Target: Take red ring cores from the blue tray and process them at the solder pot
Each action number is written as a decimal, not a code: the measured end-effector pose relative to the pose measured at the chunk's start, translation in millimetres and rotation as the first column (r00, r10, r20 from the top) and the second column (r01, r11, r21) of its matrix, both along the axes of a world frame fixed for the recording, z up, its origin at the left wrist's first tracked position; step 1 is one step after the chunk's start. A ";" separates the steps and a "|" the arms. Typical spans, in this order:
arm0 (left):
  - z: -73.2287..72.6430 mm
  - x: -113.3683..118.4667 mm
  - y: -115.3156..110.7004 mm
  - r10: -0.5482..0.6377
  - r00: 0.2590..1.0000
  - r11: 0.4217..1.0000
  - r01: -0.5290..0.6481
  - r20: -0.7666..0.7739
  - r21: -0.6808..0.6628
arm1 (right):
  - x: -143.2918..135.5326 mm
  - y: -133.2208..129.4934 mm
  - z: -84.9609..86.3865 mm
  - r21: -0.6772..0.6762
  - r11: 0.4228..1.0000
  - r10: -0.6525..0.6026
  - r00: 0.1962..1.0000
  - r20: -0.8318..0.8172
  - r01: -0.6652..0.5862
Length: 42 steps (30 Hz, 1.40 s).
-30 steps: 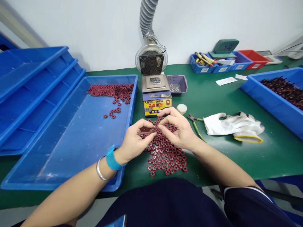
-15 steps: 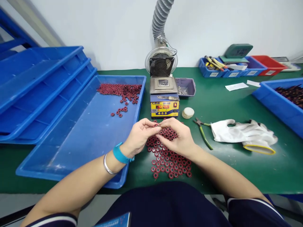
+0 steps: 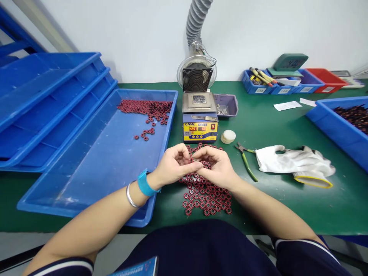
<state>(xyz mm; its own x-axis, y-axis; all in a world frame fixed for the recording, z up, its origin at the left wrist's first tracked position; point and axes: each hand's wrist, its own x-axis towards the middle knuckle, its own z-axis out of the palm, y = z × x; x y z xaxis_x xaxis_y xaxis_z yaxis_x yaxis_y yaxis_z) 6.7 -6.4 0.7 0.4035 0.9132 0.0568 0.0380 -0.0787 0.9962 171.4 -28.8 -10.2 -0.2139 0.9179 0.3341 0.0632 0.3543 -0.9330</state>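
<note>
My left hand point(image 3: 174, 165), wearing a blue wristband point(image 3: 146, 184), has its fingers curled and thumb stretched across toward the other hand. Opposite it, my right hand point(image 3: 217, 166) is closed in a pinch, thumb and index finger meeting the left fingertips. Between the fingertips a small red toothed ring, like a motor stator core point(image 3: 191, 160), is held by both hands; its details are mostly covered. Below and around the hands lies a spread of many more red stator cores point(image 3: 207, 197) on the green table, partly hidden by my fingers.
A solder pot point(image 3: 200, 126) with a lit display stands ahead under an exhaust hose point(image 3: 198, 19). At left, a blue tray point(image 3: 94, 153) contains more cores. Rightward are a round white pad point(image 3: 228, 136), green-handled cutters point(image 3: 247, 165), white gloves point(image 3: 293, 161) and a blue bin point(image 3: 339, 130).
My left thumb has slid rightward over toward the right hand, and the left fingers have curled more. The readings on the solder pot's display differ. The camera view has shifted slightly.
</note>
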 end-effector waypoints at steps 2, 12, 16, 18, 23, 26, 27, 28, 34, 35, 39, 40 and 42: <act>1.2 -2.4 1.9 -0.043 0.996 0.992 0.051 -0.076 0.114 | 1.2 0.9 1.6 -0.125 0.987 0.088 0.993 -0.076 -0.097; 12.2 -7.0 -2.8 -0.010 0.990 0.902 0.069 -0.140 0.426 | 4.1 2.0 8.1 -0.410 0.880 0.118 0.946 -0.302 -0.241; 20.7 -13.4 2.8 0.241 0.961 0.891 -0.274 0.136 0.361 | 8.7 6.8 8.8 -0.466 0.860 0.051 0.943 -0.328 -0.208; 20.8 -16.2 7.6 0.329 0.913 0.874 -0.391 0.242 0.288 | 9.9 9.2 9.5 -0.480 0.850 0.032 0.930 -0.366 -0.218; 12.3 -14.5 11.1 0.224 0.964 0.959 -0.244 0.143 0.144 | 8.0 11.3 9.7 -0.507 0.826 -0.012 0.890 -0.456 -0.249; 8.9 -8.5 5.7 0.067 0.997 0.996 -0.070 0.047 0.051 | 5.6 10.4 7.5 -0.511 0.829 -0.026 0.897 -0.441 -0.227; 8.3 -6.6 3.5 0.033 0.999 0.999 -0.034 0.031 0.039 | 5.0 10.0 6.5 -0.500 0.840 -0.025 0.903 -0.428 -0.213; 7.8 -5.0 1.4 0.014 1.000 0.999 -0.014 0.021 0.035 | 4.5 9.6 5.5 -0.483 0.854 -0.023 0.911 -0.412 -0.197; 5.3 -4.7 -5.7 0.063 0.998 0.989 -0.060 -0.014 0.133 | 5.8 9.9 2.0 -0.362 0.928 -0.036 0.948 -0.318 -0.086; 5.3 -5.6 -6.0 0.072 0.997 0.984 -0.070 -0.010 0.161 | 6.3 9.8 1.9 -0.341 0.938 -0.048 0.952 -0.304 -0.061; 7.3 -8.7 -5.2 0.134 0.989 0.957 -0.147 0.068 0.250 | 8.6 8.1 3.2 -0.246 0.968 -0.110 0.971 -0.212 0.055; 7.8 -9.1 -4.4 0.144 0.986 0.954 -0.160 0.083 0.252 | 9.8 8.1 4.1 -0.223 0.972 -0.121 0.974 -0.189 0.077; 7.9 -9.2 -2.5 0.147 0.986 0.960 -0.161 0.076 0.230 | 14.3 11.5 7.0 -0.178 0.978 -0.136 0.979 -0.153 0.108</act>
<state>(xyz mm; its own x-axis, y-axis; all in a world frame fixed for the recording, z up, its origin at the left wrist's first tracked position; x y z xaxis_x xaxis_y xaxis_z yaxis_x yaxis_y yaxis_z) -2.5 -8.9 8.6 0.2484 0.9225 0.2956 0.0108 -0.3078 0.9514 185.6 -17.3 -3.2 -0.0524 0.9796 0.1942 -0.0622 0.1909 -0.9796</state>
